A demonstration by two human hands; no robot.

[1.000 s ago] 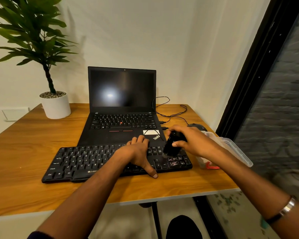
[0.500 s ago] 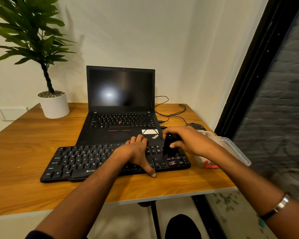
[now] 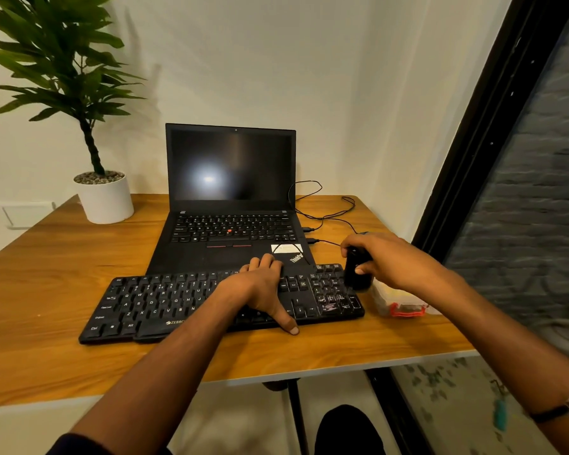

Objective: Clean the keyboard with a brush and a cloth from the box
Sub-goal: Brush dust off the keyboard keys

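Note:
A black external keyboard [image 3: 165, 303] lies across the front of the wooden desk [image 3: 46, 277]. My left hand [image 3: 260, 287] rests on its right-of-centre keys, thumb stretched over the front edge and fingers curled over the back edge. My right hand [image 3: 388, 261] grips a black brush [image 3: 357, 274], bristles down, at the keyboard's right end over the number pad. A clear plastic box [image 3: 398, 305] with a red clasp stands just right of the keyboard, mostly hidden behind my right wrist. No cloth shows.
An open black laptop [image 3: 230, 198] with a dark screen sits behind the keyboard. Thin black cables [image 3: 322, 211] trail from its right side. A potted plant in a white pot [image 3: 104, 198] stands at the back left. The desk's right edge lies close to the box.
My right hand has carried the brush to the right, from the inner number pad keys to the keyboard's right end. My left hand has stayed on the keyboard.

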